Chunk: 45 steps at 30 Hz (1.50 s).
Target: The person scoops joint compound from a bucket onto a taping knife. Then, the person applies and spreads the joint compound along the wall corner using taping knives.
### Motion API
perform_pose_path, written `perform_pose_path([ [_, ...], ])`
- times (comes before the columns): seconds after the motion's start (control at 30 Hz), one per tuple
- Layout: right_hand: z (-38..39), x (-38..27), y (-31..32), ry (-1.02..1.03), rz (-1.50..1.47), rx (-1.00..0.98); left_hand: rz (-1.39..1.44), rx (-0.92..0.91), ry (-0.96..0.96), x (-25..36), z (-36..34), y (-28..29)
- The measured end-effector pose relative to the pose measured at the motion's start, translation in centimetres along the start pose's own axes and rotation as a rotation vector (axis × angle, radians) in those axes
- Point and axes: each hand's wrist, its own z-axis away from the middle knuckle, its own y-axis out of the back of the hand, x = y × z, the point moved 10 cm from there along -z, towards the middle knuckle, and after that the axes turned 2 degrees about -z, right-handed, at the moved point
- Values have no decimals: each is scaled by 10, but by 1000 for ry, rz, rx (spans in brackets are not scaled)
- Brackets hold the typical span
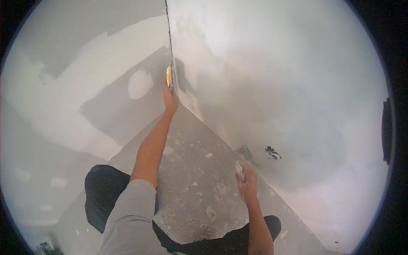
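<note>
My left arm reaches far forward into the corner where two walls meet. My left hand (171, 101) is closed around a slim tool with a yellow and white handle (169, 76), held upright against the corner joint; its exact kind does not show. A thin dark gap (169, 32) runs up the joint above the tool. Lower right, my right hand (248, 185) is closed, close to the foot of the right wall. Whitish material (239, 167) shows at its fingers, and I cannot make out what it grips.
The left wall (102, 97) has pale filler patches over grey. On the cloudy white right wall (293, 97) is a small dark, ragged spot (273, 153). White crumbs and dust litter the grey floor (187, 157) between my dark-trousered knees (104, 191). A dark object (386, 131) stands at the far right rim.
</note>
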Motion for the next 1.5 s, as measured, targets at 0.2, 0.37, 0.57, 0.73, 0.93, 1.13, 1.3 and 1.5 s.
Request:
perform_pose_path([
  [0.2, 10, -22, 10, -26, 8, 34, -21, -2, -35, -22, -22, -11],
  [0.37, 12, -20, 24, -209, -140, -88, 62, 7, -31, -10, -26, -14],
  [0.57, 33, -50, -1, 59, -134, -81, 127, -37, -71, 10, -40, 16],
  [0.73, 39, -49, 6, -49, -161, -204, 240, 13, -223, 148, 61, 65],
  [0.93, 8, -25, 29, -157, -227, -71, 214, 12, 352, 54, 128, 107],
  [1.13, -2, -16, 26, -322, -474, -120, 284, 49, 366, -35, 109, 114],
  [1.3, -4, 0, 31, -203, -360, -176, 52, 34, 125, 11, 52, 72],
  [1.5, 6, 25, 25, -337, -297, -247, 156, 4, 7, 51, -34, 31],
])
